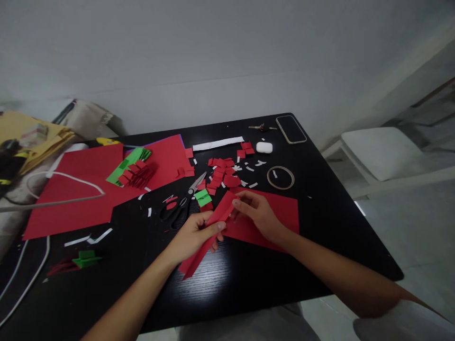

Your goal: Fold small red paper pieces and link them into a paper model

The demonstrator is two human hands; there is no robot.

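A folded strip of red paper slants across the front of the black table, held in both hands. My left hand grips its middle, thumb on top and fingers beneath. At the strip's upper end, my right hand pinches it between thumb and fingers. Under my right hand lies a flat red sheet. Just beyond the strip sits a small folded green paper piece beside a pile of folded red pieces. Black-handled scissors lie half open left of it.
Large red sheets cover the table's left, with a green and red folded paper stack on them. White cables run along the left edge. Farther back are a tape roll, white case, keys and phone.
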